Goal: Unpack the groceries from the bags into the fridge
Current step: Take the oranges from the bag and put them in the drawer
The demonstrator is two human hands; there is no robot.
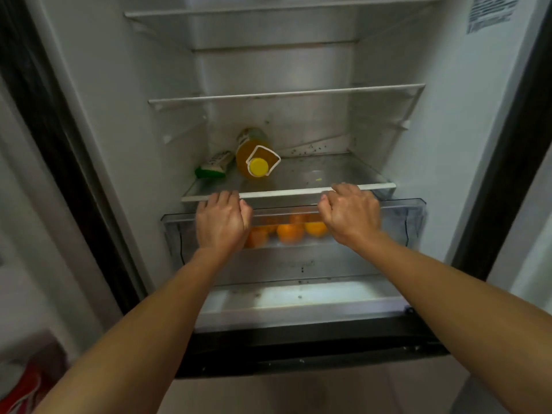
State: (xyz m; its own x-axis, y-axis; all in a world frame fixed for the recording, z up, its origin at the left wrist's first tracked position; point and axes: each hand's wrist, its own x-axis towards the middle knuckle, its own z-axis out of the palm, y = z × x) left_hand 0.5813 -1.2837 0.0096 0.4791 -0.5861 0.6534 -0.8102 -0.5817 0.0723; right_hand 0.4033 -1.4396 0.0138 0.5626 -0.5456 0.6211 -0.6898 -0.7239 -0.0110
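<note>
Where the hands grip: the left hand [222, 222] and the right hand [351, 216] each curl their fingers over the top front rim of the drawer [415, 216]. The left hand is toward its left end, the right hand right of its middle, and the knuckles sit up against the trim just above.
Drawer: clear, smooth plastic, box-shaped with a moulded lip; its front stands forward of the shelf above it.
Inside the drawer: oranges [290, 233], round and matt, bunched behind the front wall between the two hands and blurred by the plastic.
Glass shelf [283, 193]: a flat pane directly above the drawer, with a white strip along its front edge.
On that shelf: a juice bottle [254, 150] of clear plastic holding amber liquid. It lies on its side above the drawer's left half, and its round yellow cap [258, 167] points toward the drawer front. A green packet [213, 168] lies just to the left of it.
Open room: a wide stretch of glass runs above the drawer's right half, and only a narrow gap separates the drawer rim from the shelf trim.
Fridge [119, 85]: smooth white walls and a speckled back panel; two upper shelves [283, 94] sit well above the drawer.
Far below-left of the drawer: a red-and-white thing [27, 389], too blurred to identify.
</note>
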